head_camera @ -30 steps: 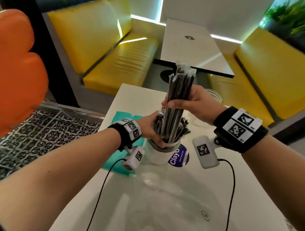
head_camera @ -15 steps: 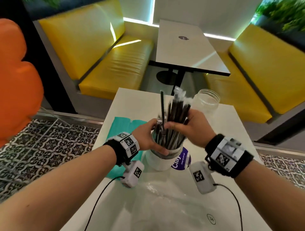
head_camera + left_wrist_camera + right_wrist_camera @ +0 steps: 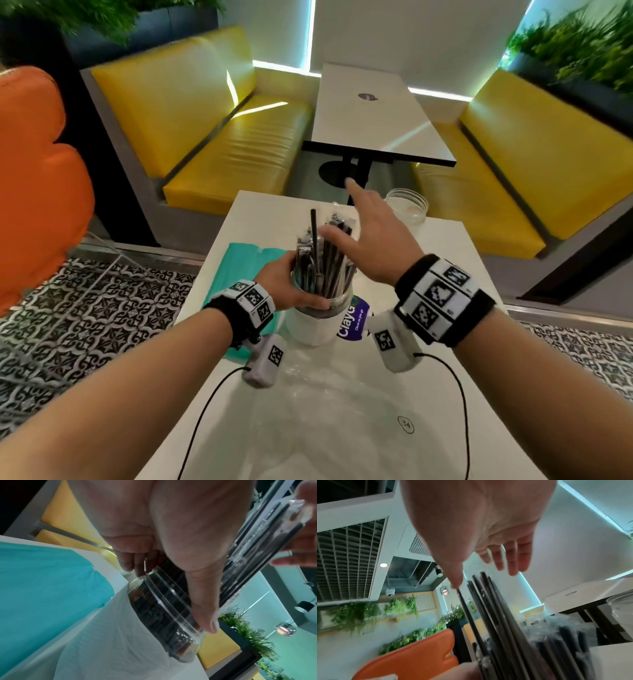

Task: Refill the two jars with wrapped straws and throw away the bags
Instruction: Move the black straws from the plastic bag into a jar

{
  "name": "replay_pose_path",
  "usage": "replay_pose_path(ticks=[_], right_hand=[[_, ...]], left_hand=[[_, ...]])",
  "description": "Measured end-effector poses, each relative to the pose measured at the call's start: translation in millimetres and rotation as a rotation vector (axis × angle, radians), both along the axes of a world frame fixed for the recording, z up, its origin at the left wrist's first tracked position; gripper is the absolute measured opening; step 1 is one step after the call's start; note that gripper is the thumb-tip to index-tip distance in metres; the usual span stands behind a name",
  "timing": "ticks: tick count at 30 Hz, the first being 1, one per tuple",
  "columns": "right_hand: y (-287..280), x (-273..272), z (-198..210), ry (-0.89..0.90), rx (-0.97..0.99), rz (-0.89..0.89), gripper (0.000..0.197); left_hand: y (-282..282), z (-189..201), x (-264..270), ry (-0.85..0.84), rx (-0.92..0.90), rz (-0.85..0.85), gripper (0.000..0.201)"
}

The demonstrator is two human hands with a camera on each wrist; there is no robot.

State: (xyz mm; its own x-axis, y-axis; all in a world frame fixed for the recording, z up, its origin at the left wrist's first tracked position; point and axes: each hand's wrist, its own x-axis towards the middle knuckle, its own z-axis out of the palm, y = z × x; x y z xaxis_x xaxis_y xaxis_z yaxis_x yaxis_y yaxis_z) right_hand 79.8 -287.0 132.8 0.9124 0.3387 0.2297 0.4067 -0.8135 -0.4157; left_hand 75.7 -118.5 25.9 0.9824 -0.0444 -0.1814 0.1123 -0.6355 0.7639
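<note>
A clear jar (image 3: 317, 323) with a white label stands on the white table (image 3: 462, 377), full of black wrapped straws (image 3: 325, 260) that fan out above its rim. My left hand (image 3: 291, 287) grips the jar's neck, thumb along the ridged rim (image 3: 171, 601). My right hand (image 3: 373, 236) hovers flat over the straw tops (image 3: 489, 601) with straight, spread fingers, holding nothing. A second clear jar (image 3: 407, 205) stands empty at the table's far right corner. A crumpled clear plastic bag (image 3: 325, 421) lies on the table in front of the filled jar.
A teal cloth (image 3: 239, 270) lies on the table's left side, under my left wrist. Beyond the table are yellow booth seats (image 3: 239, 150), another white table (image 3: 373, 116) and an orange cushion (image 3: 34, 188) at the left. Patterned floor tiles flank the table.
My right hand pushed the bundle of straws down into the jar, let go and now spreads flat above them. My left hand kept hold of the jar.
</note>
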Motion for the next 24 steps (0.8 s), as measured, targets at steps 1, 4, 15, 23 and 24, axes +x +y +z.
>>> replay_pose_path(ticks=[1,4,15,23,24], right_hand=[[7,1,1,-0.021,-0.009,0.094,0.073],[18,2,-9,-0.001,-0.163,0.287,0.054],[-10,-1,-51,0.124,-0.293,0.347,0.081],[-9,4,-68,0.02,-0.347,0.407,0.068],[-13,6,-69,0.017,-0.352,0.414,0.069]], left_hand=[[-1,2,0,0.005,0.013,0.003,0.101],[-4,5,-2,0.014,0.063,0.01,0.102],[-9,11,-4,0.001,0.198,-0.01,0.093],[-15,6,-12,-0.048,0.196,-0.022,0.082],[-15,6,-14,-0.055,0.188,-0.017,0.082]])
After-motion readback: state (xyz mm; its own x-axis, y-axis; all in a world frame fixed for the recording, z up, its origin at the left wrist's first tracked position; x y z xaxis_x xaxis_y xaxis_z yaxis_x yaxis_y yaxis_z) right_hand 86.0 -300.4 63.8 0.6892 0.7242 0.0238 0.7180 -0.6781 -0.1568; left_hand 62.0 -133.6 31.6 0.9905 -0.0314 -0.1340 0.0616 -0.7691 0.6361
